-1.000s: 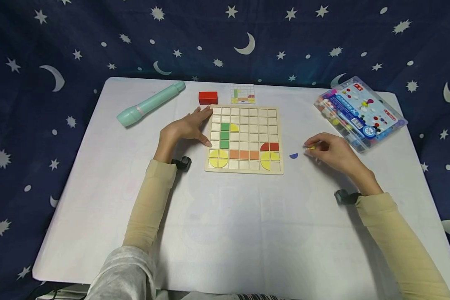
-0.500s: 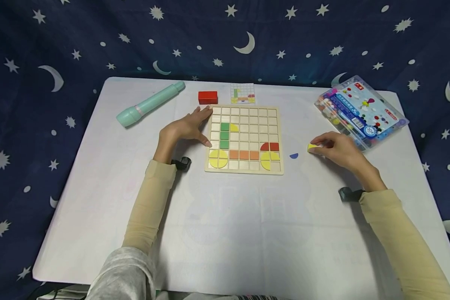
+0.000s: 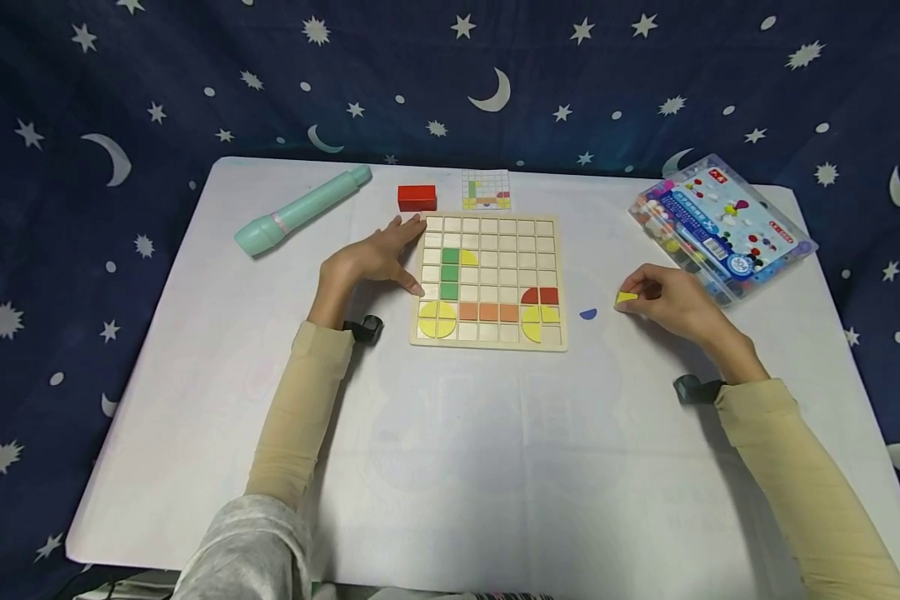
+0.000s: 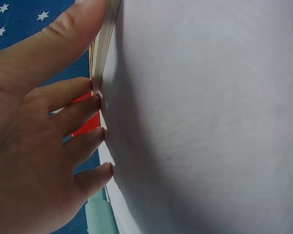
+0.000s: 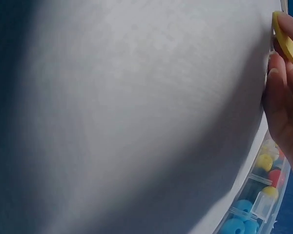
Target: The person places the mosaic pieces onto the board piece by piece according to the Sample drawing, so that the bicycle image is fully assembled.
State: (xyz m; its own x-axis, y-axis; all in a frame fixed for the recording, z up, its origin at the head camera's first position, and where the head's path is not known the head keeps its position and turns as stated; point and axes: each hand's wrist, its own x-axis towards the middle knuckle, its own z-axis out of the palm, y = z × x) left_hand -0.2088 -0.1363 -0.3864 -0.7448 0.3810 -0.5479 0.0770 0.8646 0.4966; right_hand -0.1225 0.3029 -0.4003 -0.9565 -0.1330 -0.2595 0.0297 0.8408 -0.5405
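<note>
A wooden grid board [image 3: 488, 343] lies mid-table, with green, orange, red and yellow flat pieces set in some of its squares. My left hand [image 3: 375, 254] rests at the board's left edge, fingers spread and the thumb against the side; the left wrist view shows the fingertips along that edge. To the right of the board, my right hand [image 3: 671, 302] pinches a yellow quarter-circle piece [image 3: 626, 297] between thumb and fingers. The right wrist view shows this piece [image 5: 285, 41] tilted on its edge. Between board and right hand lies a blue half-circle piece [image 3: 588, 314].
Behind the board are a red block [image 3: 417, 198] and a small pattern card [image 3: 486, 189] with a coloured grid. A mint-green tube-shaped object [image 3: 303, 210] lies at the back left. A clear bead box [image 3: 723, 229] sits at the back right, just beyond my right hand.
My right hand has shifted slightly to the right, and the yellow piece it holds has turned to show more of its face. The left hand and board have stayed in place.
</note>
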